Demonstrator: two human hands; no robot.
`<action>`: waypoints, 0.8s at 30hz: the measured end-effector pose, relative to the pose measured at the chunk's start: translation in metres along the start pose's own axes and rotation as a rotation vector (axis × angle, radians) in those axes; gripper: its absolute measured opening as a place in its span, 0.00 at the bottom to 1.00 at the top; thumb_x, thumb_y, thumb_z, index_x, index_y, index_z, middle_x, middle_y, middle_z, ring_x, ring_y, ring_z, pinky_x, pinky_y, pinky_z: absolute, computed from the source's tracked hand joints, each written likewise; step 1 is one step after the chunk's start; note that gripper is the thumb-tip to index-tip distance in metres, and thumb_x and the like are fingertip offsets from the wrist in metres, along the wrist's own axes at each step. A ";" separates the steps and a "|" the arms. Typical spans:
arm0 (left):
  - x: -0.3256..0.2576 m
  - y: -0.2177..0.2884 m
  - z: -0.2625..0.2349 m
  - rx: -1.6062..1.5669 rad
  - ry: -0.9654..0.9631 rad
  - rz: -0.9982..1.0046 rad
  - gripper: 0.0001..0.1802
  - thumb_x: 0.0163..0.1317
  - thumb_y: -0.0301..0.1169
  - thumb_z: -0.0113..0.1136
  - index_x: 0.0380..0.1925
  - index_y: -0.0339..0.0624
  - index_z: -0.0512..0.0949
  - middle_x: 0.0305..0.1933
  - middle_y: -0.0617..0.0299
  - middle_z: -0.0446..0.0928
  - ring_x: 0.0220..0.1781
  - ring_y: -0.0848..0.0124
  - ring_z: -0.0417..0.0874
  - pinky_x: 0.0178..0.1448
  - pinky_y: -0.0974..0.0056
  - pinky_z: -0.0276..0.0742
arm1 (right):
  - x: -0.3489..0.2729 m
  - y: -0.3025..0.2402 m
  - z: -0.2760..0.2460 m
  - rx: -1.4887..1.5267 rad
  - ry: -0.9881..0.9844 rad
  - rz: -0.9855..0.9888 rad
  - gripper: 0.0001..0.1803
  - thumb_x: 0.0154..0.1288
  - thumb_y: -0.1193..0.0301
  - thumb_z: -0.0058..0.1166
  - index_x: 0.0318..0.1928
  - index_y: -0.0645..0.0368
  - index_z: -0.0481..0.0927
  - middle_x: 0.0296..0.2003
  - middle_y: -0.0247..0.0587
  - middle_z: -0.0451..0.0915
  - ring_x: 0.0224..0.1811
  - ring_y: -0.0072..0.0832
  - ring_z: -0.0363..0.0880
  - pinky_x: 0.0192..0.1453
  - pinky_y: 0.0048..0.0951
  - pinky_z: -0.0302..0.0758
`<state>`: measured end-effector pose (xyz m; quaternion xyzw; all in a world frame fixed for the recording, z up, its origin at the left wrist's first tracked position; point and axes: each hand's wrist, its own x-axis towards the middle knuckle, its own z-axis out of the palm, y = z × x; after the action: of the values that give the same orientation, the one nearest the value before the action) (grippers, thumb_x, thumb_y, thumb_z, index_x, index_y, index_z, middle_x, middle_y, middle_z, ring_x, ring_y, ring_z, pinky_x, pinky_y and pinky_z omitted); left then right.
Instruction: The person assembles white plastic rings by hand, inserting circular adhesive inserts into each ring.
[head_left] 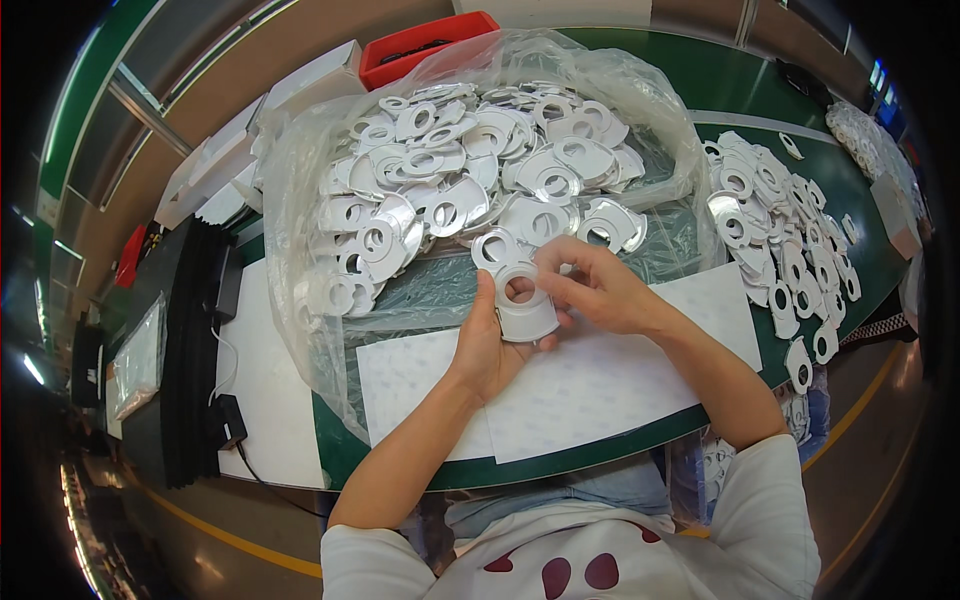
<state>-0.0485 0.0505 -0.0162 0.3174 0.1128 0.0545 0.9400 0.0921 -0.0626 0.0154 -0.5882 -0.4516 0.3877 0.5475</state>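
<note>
My left hand point(491, 346) is closed round a flat white plastic part with a round hole point(528, 319), holding it up over the white sheets point(600, 390). Its thumb lies along the left edge and fingertips show beneath the right side. My right hand point(600, 287) has its thumb and forefinger pinched at the upper right rim of that same part. Whether the pinch also holds a thin film cannot be made out. Just beyond the hands, a large heap of similar white and silvery parts point(440, 150) lies on a clear plastic bag point(650, 110).
A second pile of ringed parts point(780, 230) spreads over the right of the green table point(720, 60). A red bin point(425, 48) and white boxes point(320, 75) stand at the back left. At left are black foam sheets point(190, 350) and a black adapter point(228, 420) with a cable.
</note>
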 end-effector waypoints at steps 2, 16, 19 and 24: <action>0.000 0.000 0.000 -0.002 -0.004 -0.001 0.35 0.71 0.59 0.19 0.55 0.44 0.67 0.52 0.56 0.74 0.45 0.63 0.79 0.39 0.60 0.73 | 0.000 0.000 0.000 0.018 -0.008 0.005 0.08 0.69 0.70 0.51 0.40 0.63 0.72 0.32 0.33 0.73 0.22 0.16 0.73 0.26 0.18 0.70; 0.000 0.000 0.003 0.036 0.037 0.010 0.33 0.70 0.60 0.22 0.49 0.46 0.68 0.54 0.55 0.73 0.44 0.63 0.79 0.36 0.62 0.73 | 0.001 0.001 0.001 -0.010 0.000 -0.009 0.07 0.69 0.71 0.51 0.39 0.63 0.72 0.32 0.34 0.73 0.22 0.16 0.72 0.26 0.18 0.69; 0.000 0.000 0.005 0.046 0.040 0.012 0.33 0.70 0.61 0.22 0.47 0.46 0.68 0.53 0.55 0.73 0.43 0.63 0.79 0.36 0.63 0.72 | 0.001 0.002 0.000 -0.013 -0.002 -0.021 0.07 0.69 0.71 0.51 0.39 0.63 0.72 0.32 0.34 0.73 0.21 0.16 0.72 0.25 0.18 0.69; -0.001 0.000 -0.001 0.024 0.032 0.003 0.30 0.70 0.59 0.28 0.48 0.46 0.68 0.50 0.58 0.74 0.43 0.65 0.79 0.37 0.64 0.72 | 0.000 0.001 0.003 -0.025 0.018 -0.019 0.06 0.69 0.72 0.51 0.38 0.62 0.72 0.32 0.34 0.73 0.21 0.16 0.72 0.26 0.18 0.69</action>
<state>-0.0499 0.0506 -0.0167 0.3280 0.1280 0.0594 0.9341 0.0897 -0.0616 0.0144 -0.5941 -0.4568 0.3715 0.5480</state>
